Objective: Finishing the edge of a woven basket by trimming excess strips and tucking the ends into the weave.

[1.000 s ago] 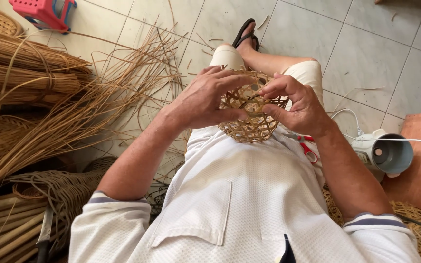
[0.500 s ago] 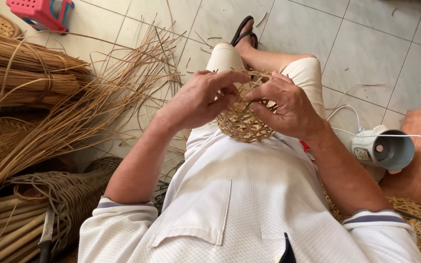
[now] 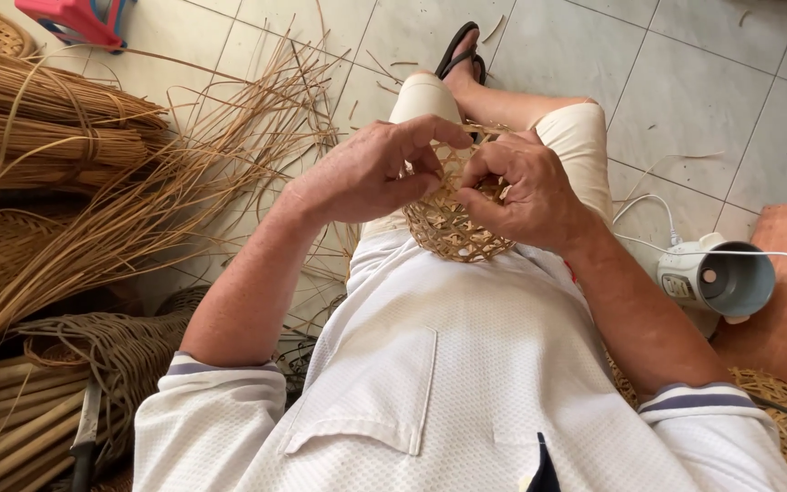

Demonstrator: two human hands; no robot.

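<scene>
A small round woven rattan basket [image 3: 448, 232] rests on my lap against my white shirt. Both hands work at its open rim. My left hand [image 3: 371, 173] curls over the near left edge, thumb and fingers pinching a thin strip. My right hand [image 3: 521, 191] grips the right side of the rim, fingers bent around the weave. The upper part of the basket is hidden behind my fingers. My knees in pale trousers and one sandalled foot [image 3: 459, 52] stretch out beyond.
Bundles of rattan canes [image 3: 47, 128] and loose strips [image 3: 184, 173] lie on the tiled floor at left. A red plastic object [image 3: 79, 18] sits top left. A small white electric appliance [image 3: 712, 278] with a cable stands at right. A knife [image 3: 84, 437] lies bottom left.
Both hands have shifted on the basket rim, the fingers drawing closer together over its top. The basket has sunk slightly lower on my lap.
</scene>
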